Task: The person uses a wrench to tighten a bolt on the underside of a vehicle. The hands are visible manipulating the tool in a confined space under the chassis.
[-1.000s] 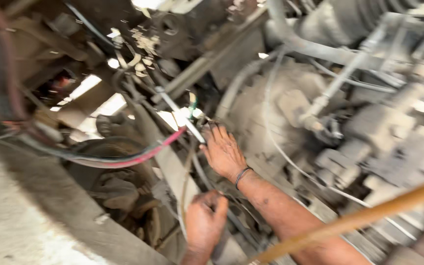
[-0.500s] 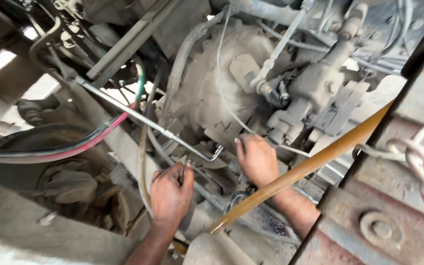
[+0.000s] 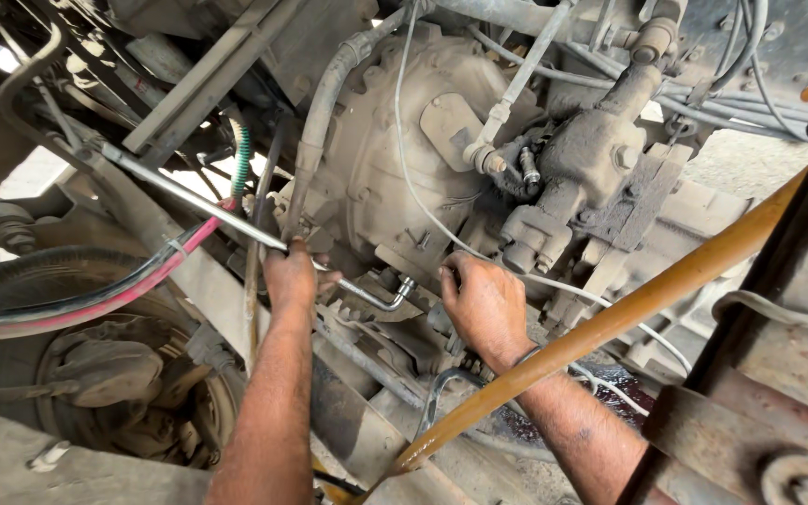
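Now left hand point(image 3: 289, 273) grip closed round thin metal pipe point(image 3: 194, 199) — right hand point(image 3: 484, 304) grip unclear, against gearbox point(image 3: 404, 159)

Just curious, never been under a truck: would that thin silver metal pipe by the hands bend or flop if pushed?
Probably stiff: the metal pipe runs straight and keeps a formed bend at its end. The left hand grips it. Its dusty surface likely isn't slippery.

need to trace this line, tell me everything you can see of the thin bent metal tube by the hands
The thin silvery metal tube runs straight and slanting from upper left down to the right, then hooks upward in a short bend into a fitting. It looks rigid and dusty. The left hand rests against it mid-run; the right hand is beside the bent end, apart from it.
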